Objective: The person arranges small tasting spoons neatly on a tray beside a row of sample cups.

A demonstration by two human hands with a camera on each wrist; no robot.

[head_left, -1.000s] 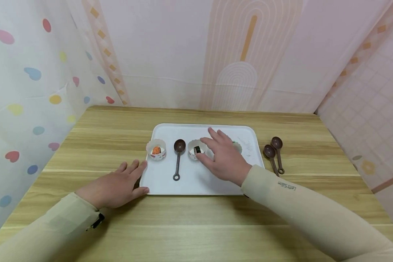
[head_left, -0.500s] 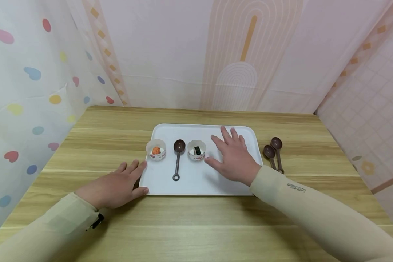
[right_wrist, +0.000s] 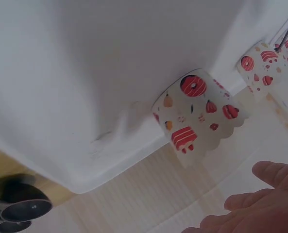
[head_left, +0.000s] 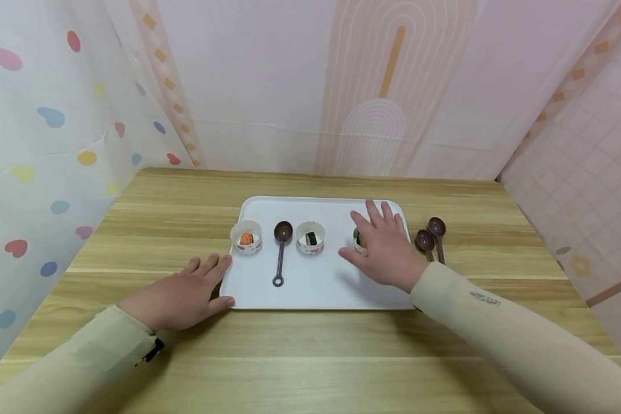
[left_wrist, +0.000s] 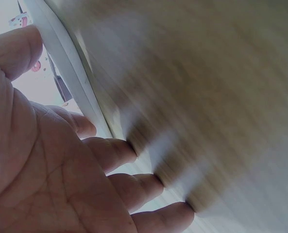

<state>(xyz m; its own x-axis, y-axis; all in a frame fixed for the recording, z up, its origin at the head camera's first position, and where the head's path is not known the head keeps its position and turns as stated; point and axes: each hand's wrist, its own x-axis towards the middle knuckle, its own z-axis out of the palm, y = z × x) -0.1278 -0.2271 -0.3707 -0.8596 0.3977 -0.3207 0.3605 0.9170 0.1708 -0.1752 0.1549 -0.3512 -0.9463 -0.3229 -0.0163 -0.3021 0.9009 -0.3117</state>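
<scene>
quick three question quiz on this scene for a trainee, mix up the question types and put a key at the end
1. Count: in the head view, how many brown spoons lie to the right of the white tray?

2. True or false: one more spoon lies on the tray between the left cup and the middle cup, its bowl toward the far edge.

3. Multiple choice: which cup is partly hidden in the head view?
A) the left cup
B) the middle cup
C) the right cup

Key: 1. Two. 2. True. 3. C.
</scene>
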